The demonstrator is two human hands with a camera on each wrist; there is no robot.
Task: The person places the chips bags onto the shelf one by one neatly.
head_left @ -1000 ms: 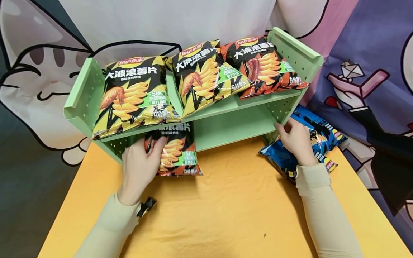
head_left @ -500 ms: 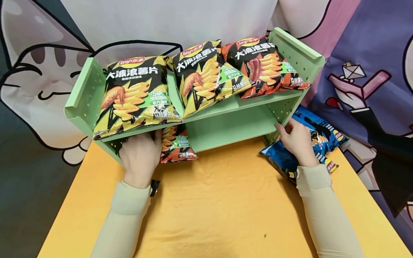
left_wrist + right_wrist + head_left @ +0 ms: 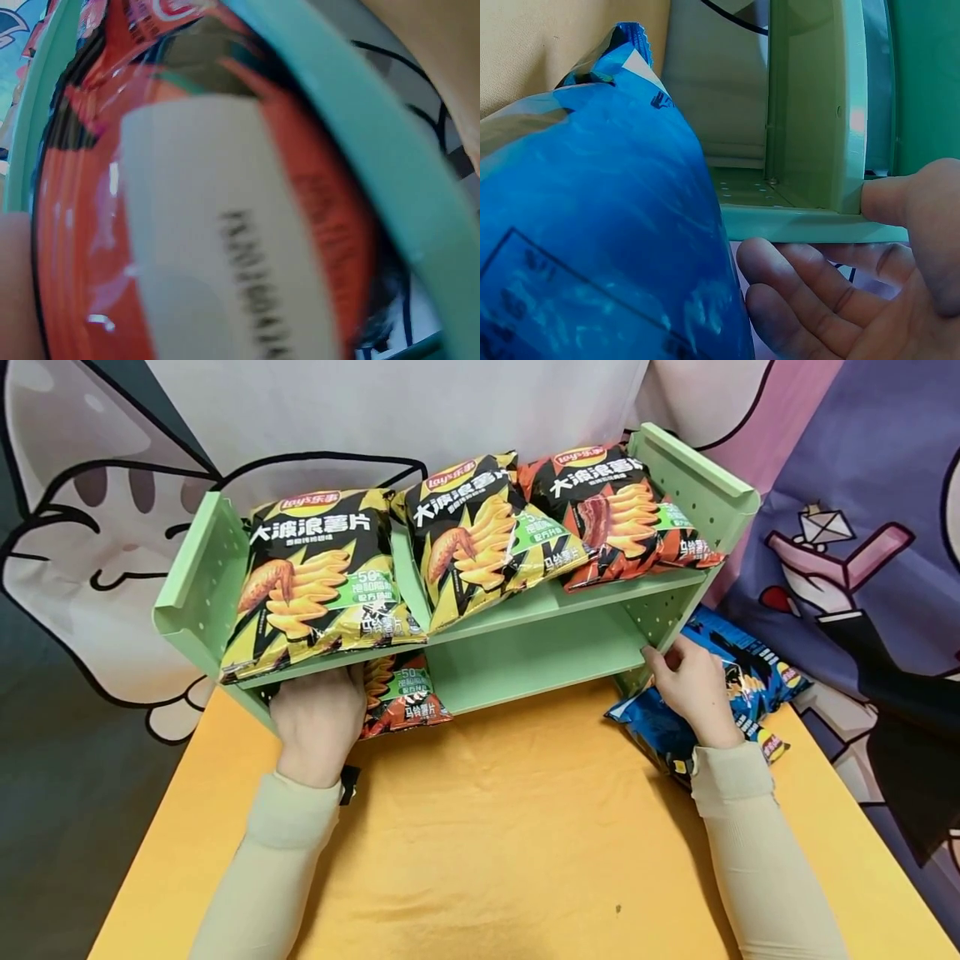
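A green two-tier shelf (image 3: pixel 540 656) stands at the back of the yellow table. My left hand (image 3: pixel 318 718) reaches into its lower tier at the left and holds a red-and-black bag of potato chips (image 3: pixel 408 695); the upper tier hides the fingertips. In the left wrist view the red bag (image 3: pixel 82 225), with a blurred white label, fills the middle between green panels. At the other end my right hand (image 3: pixel 693 689) grips the shelf's right side. The right wrist view shows its thumb on one face of the green panel (image 3: pixel 810 225) and its fingers on the other.
On the upper tier lie two yellow-and-black chip bags, one left (image 3: pixel 315 577) and one central (image 3: pixel 487 539), plus a red-and-black bag (image 3: pixel 615 518) at the right. Blue chip bags (image 3: pixel 652 727) lie beside the shelf, below my right wrist. A printed cloth (image 3: pixel 525 410) hangs behind.
My left hand has pushed the red-and-black chip bag deeper into the lower tier and slightly left. The right hand stays on the shelf's side. The upper bags have not moved.
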